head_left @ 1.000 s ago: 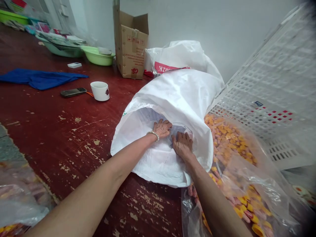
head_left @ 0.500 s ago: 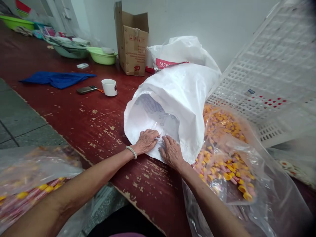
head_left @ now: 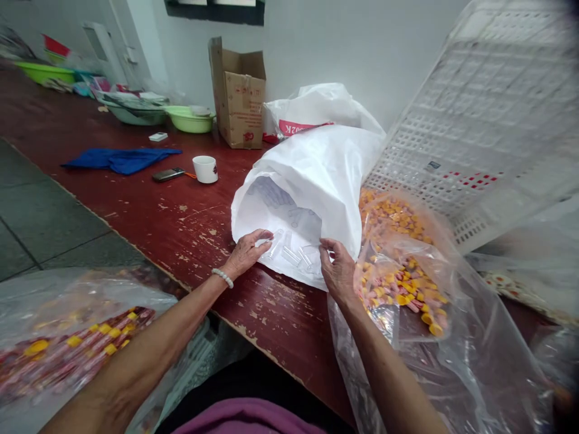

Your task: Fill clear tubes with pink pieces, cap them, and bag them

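Observation:
A white woven sack [head_left: 312, 157] lies on its side, its mouth toward me. Several clear plastic tubes [head_left: 296, 256] lie loose on the lower inside of the mouth. At the left of this opening is my left hand [head_left: 246, 252], with a beaded bracelet [head_left: 223, 277] on the wrist. Its fingers are curved over the lip, a gap showing between thumb and fingers. My right hand [head_left: 338, 268] is at the right side of the mouth, fingers bent and closed on the sack's edge. The tubes lie between both hands, apart from them.
Clear bags of yellow-and-pink pieces lie at right [head_left: 409, 289] and lower left [head_left: 99, 331]. A white crate [head_left: 434, 132] leans at right. Farther back on the red table [head_left: 181, 205] are a cup [head_left: 205, 170], a phone [head_left: 168, 175], a blue cloth [head_left: 124, 160], a carton [head_left: 244, 108] and basins [head_left: 190, 123].
My hands have moved apart, from close together inside the sack's mouth to its two sides. The clear tubes between them are now uncovered. The camera view has shifted.

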`<act>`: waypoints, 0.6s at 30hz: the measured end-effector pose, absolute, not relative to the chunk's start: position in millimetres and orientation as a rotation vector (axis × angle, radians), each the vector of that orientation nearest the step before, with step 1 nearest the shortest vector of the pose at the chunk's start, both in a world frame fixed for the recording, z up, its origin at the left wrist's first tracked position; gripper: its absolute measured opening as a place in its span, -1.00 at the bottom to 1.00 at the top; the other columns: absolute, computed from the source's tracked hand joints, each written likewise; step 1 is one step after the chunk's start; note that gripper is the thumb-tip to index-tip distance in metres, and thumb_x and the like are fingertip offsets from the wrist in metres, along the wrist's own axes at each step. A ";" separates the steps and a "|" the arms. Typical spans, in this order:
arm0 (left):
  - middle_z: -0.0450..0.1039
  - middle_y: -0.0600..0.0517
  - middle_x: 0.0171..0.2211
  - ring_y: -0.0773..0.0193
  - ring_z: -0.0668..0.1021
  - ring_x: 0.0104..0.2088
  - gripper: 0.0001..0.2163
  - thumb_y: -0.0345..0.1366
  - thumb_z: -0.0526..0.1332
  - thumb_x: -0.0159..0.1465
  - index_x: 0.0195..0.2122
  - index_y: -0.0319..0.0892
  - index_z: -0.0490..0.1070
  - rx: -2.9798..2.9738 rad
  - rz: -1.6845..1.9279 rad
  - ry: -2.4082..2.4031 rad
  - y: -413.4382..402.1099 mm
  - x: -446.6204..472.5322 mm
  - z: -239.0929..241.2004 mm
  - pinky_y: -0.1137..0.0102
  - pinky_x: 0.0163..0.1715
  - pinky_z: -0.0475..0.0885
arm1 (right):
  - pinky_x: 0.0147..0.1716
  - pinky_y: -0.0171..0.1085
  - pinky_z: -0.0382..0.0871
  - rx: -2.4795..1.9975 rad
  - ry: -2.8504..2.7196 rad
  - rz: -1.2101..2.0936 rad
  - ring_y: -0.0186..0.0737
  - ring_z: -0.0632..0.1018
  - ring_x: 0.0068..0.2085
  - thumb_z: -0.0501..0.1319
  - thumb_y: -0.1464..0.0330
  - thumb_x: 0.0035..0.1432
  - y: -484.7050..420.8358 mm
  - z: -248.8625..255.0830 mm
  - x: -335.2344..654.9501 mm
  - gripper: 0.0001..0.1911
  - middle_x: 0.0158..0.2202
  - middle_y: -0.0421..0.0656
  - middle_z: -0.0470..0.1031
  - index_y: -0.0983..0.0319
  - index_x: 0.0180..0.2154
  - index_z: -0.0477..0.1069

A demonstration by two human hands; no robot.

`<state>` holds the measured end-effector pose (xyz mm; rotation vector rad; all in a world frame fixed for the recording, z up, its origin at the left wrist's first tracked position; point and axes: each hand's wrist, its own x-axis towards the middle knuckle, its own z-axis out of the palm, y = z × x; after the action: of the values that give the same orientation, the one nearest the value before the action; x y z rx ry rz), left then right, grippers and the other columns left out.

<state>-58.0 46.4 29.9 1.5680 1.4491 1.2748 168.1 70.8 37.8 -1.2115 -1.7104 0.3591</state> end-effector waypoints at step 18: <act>0.43 0.01 -0.35 0.27 0.55 -0.36 -0.61 -0.44 0.33 0.03 -0.08 -0.17 0.44 0.618 1.019 0.667 -30.0 -68.8 17.2 0.49 -0.48 0.46 | -0.15 -0.06 0.30 -1.486 -2.275 0.007 0.01 0.37 -0.07 0.18 0.32 0.14 62.7 17.2 134.0 -0.75 -0.12 0.04 0.41 0.23 -0.12 0.43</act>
<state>-68.8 -30.0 17.2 0.6179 0.6666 1.0192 134.0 62.7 17.2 -1.4863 -2.2750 0.0066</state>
